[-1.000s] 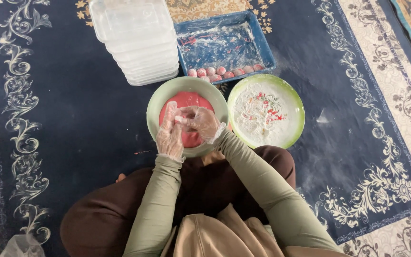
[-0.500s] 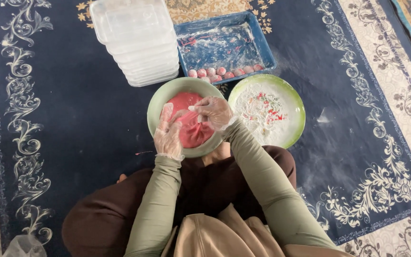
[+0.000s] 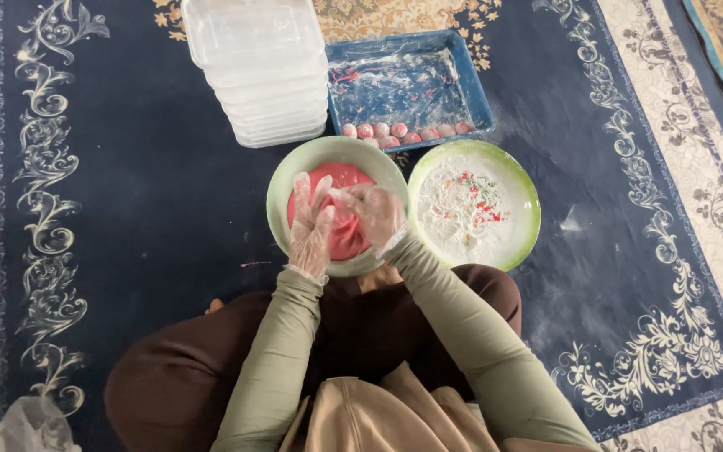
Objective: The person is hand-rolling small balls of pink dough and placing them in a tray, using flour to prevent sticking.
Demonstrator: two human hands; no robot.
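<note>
I sit cross-legged on a carpet, both hands in clear plastic gloves. My left hand (image 3: 310,226) is held flat over a green bowl (image 3: 290,172), fingers spread. The bowl holds red dough (image 3: 346,234). My right hand (image 3: 376,216) is curled against the left palm and appears to press a small bit of dough into it; the piece itself is hidden. To the right, touching this bowl, stands a second green bowl (image 3: 522,180) of white flour with red specks.
A blue tray (image 3: 480,92) dusted with flour lies beyond the bowls, with a row of pink dough balls (image 3: 403,131) along its near edge. A stack of clear plastic containers (image 3: 257,67) stands left of it. A plastic bag (image 3: 27,423) lies at the bottom left.
Half a second ago my right hand was reaching into the dough at the bowl's far right. It has drawn back against my left palm, and the left hand has stayed over the bowl.
</note>
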